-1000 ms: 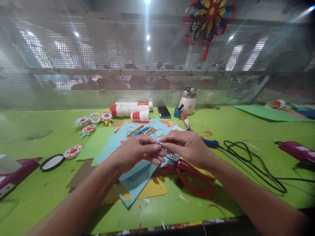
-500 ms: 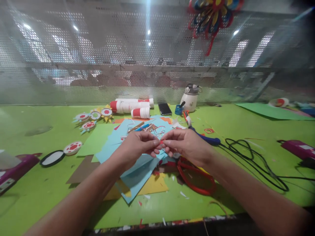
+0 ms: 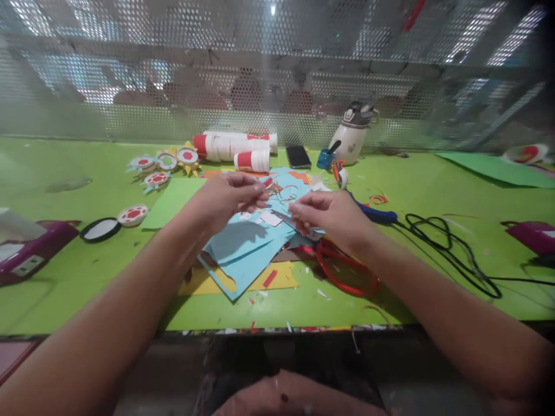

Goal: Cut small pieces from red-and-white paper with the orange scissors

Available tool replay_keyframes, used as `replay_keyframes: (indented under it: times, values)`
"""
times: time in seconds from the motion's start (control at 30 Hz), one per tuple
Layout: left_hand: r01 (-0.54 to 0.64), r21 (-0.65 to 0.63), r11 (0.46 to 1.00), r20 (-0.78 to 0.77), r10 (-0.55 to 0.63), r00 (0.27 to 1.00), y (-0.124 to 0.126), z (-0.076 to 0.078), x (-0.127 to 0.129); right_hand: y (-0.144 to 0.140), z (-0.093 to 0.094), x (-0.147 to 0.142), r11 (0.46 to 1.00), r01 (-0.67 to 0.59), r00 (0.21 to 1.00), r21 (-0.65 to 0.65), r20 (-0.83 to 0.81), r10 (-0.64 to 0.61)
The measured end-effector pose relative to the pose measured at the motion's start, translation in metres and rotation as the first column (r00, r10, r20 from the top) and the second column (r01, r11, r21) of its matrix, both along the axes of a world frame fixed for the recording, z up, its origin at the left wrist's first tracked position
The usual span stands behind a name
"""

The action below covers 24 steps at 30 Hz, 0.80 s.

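Pinching something small, both hands hover over the blue paper [image 3: 247,245] at table centre. Left hand [image 3: 225,199] has thumb and fingers closed on a tiny scrap, reddish at the tip; too small to name. Right hand [image 3: 332,216], at 3 o'clock from the left, is closed too, fingertips gripping a thin pale sliver that points toward 9 o'clock; what it is, I cannot tell. Hands apart, not touching.

Judgement: fine work goes best with wrists low over the paper, grip light, pieces brought together slowly so nothing bends or drops into the litter.

Under the right wrist, red scissors [image 3: 347,271] lie on the table [image 3: 65,277]. Yellow sheet [image 3: 281,277] pokes out below the blue. At 12 o'clock: glue tubes [image 3: 234,147], phone [image 3: 298,156], white bottle [image 3: 353,141]. At 10 o'clock, paper flowers [image 3: 162,164]. At 3 o'clock, black cable [image 3: 451,248].

Hidden: both palms, scissor blades under the hand. Far edges blurred; mesh wall behind hazy.
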<state>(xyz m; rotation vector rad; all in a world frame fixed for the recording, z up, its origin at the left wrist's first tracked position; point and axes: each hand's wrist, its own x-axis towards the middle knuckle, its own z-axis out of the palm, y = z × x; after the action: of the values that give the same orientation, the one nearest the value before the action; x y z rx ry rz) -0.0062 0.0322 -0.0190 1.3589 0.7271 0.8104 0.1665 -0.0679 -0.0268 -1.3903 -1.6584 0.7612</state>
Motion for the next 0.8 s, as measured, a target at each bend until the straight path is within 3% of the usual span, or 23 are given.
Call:
replay_keyframes:
  times: [0.07, 0.13, 0.3, 0.5, 0.67, 0.8]
  values:
    - [-0.083, -0.021, 0.996, 0.074, 0.084, 0.994, 0.008, -0.001, -0.004, -0.009, -0.001, -0.009, 0.987, -0.152, 0.961, 0.043, 0.239, 0.138]
    - [-0.095, -0.030, 0.995, 0.079, 0.097, 0.992, 0.012, -0.004, -0.005, -0.020, -0.003, -0.018, 0.936, -0.352, 0.834, 0.008, 0.456, 0.310]
    - [-0.008, -0.028, 1.000, 0.025, 0.008, 1.000, 0.005, -0.009, 0.001, -0.034, -0.008, -0.032, 0.872, -0.487, 0.506, -0.039, 0.802, 0.318]
    - [0.107, -0.063, 0.992, 0.036, -0.105, 0.994, 0.000, -0.006, 0.002, -0.036, -0.002, -0.040, 0.795, -0.599, 0.220, -0.100, 0.933, 0.284]
    - [0.151, -0.126, 0.981, 0.084, -0.141, 0.986, 0.001, -0.006, 0.000, -0.038, 0.004, -0.046, 0.720, -0.683, 0.079, -0.127, 0.966, 0.246]
    - [0.178, -0.120, 0.977, 0.106, -0.166, 0.980, 0.002, -0.008, -0.001, -0.035, 0.008, -0.049, 0.665, -0.730, 0.017, -0.156, 0.969, 0.245]
